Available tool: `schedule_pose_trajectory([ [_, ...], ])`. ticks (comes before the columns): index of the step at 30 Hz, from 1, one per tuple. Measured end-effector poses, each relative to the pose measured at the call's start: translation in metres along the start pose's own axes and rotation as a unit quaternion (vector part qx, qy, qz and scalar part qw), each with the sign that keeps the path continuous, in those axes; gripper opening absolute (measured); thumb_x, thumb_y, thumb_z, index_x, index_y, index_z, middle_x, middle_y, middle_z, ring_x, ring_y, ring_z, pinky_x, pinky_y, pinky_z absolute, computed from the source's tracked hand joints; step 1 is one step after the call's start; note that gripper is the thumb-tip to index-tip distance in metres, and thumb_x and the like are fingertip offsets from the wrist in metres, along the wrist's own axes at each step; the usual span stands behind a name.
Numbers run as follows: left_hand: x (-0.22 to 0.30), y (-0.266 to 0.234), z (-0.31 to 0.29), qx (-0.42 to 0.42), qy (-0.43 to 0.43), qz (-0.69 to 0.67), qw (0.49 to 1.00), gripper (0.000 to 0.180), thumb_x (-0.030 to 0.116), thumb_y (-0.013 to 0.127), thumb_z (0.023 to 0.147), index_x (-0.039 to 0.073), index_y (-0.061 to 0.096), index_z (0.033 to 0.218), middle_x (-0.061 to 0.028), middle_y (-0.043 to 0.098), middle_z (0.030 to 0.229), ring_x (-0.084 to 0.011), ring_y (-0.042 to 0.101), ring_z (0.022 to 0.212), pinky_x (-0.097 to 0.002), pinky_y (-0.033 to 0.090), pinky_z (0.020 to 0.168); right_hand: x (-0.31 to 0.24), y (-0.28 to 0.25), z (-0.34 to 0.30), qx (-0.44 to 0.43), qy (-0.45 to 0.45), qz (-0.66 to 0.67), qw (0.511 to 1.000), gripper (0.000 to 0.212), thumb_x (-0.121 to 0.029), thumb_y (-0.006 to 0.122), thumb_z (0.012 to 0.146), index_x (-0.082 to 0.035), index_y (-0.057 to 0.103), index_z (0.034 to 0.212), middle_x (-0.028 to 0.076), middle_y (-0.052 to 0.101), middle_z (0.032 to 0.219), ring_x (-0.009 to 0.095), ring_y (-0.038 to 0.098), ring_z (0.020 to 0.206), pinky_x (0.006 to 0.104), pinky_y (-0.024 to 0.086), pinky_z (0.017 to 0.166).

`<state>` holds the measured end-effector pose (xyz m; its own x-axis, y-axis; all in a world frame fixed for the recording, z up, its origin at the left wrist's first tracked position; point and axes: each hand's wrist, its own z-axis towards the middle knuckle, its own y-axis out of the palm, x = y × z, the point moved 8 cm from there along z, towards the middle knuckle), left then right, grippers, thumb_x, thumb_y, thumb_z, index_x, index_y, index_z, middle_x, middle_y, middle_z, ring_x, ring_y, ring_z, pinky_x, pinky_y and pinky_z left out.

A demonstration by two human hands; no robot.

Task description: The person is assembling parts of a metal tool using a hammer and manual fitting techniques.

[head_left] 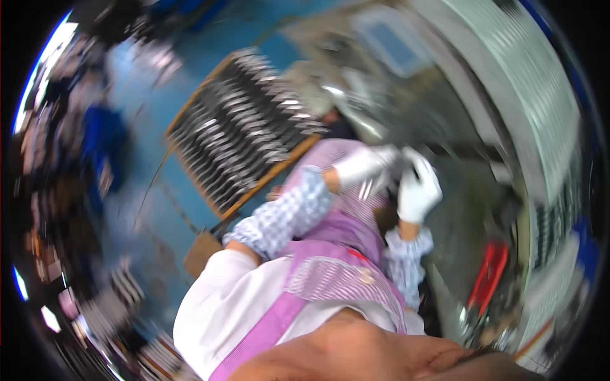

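White gloves cover both of my hands, which meet above my lap and are blurred by motion. My left hand (365, 168) points to the right with its fingers drawn together. My right hand (419, 190) curls toward it, thumb and fingers bent inward. A small greyish thing (395, 173) shows between the fingertips, too smeared to name. Under the left hand, shiny streaks lie against the purple striped apron (349, 213). Left of my hands, an orange-edged rack (251, 184) holds rows of many shiny metal pieces.
A grey-green work surface (470, 235) lies to the right, with a red-handled tool (488, 273) on it. A pale blue tray (394, 41) and a clear plastic bag (356, 105) sit farther off. A pale ribbed machine panel (527, 82) borders the right side. Blue floor (146, 165) spreads left.
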<state>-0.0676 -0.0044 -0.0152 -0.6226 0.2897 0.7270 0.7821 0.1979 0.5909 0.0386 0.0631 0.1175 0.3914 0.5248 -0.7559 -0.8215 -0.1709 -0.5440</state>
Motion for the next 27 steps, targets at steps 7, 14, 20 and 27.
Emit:
schedule_pose_trajectory([
  [7, 0.007, -0.063, -0.091, 0.098, 0.043, 0.212, 0.971, 0.05, 0.037, 0.068, 0.097, 0.007, 0.061, 0.136, -0.0038, 0.067, 0.098, -0.0104, 0.061, 0.083, -0.0273, 0.052, 0.075, 0.015, 0.023, -0.063, -0.153, 0.126, 0.086, 0.976, 0.025, -0.002, 0.06, 0.095, 0.002, 0.07, 0.117, 0.014, 0.074, 0.109, 0.02, 0.07, 0.091, 0.0309, 0.055, 0.082],
  [14, 0.004, -0.008, -0.063, 0.225, 0.118, -0.039, 0.967, 0.025, 0.022, 0.061, 0.102, 0.001, 0.059, 0.116, -0.0035, 0.063, 0.082, -0.0106, 0.059, 0.065, -0.0254, 0.05, 0.062, 0.005, 0.043, -0.126, -0.321, 0.212, 0.039, 0.922, 0.085, -0.02, 0.078, 0.086, 0.005, 0.032, 0.153, 0.018, 0.054, 0.141, 0.029, 0.054, 0.129, 0.0385, 0.041, 0.109],
  [20, -0.07, 0.068, -0.026, 0.104, -0.021, -0.072, 0.992, 0.026, 0.005, 0.063, 0.097, 0.003, 0.056, 0.122, -0.0068, 0.065, 0.11, -0.0142, 0.063, 0.101, -0.028, 0.05, 0.091, 0.037, -0.053, -0.159, -0.128, 0.366, -0.131, 0.912, 0.077, -0.022, 0.074, 0.08, -0.012, 0.043, 0.15, 0.023, 0.069, 0.115, 0.039, 0.069, 0.102, 0.0427, 0.055, 0.089],
  [27, -0.074, 0.103, -0.038, -0.019, -0.057, 0.269, 0.961, 0.032, 0.025, 0.063, 0.101, 0.004, 0.067, 0.126, -0.0092, 0.074, 0.106, -0.0161, 0.071, 0.091, -0.0303, 0.057, 0.083, 0.053, -0.14, -0.243, 0.286, 0.441, 0.151, 0.838, 0.016, -0.006, 0.062, 0.096, -0.001, 0.07, 0.109, -0.006, 0.053, 0.066, 0.0, 0.043, 0.052, 0.0214, 0.032, 0.047],
])
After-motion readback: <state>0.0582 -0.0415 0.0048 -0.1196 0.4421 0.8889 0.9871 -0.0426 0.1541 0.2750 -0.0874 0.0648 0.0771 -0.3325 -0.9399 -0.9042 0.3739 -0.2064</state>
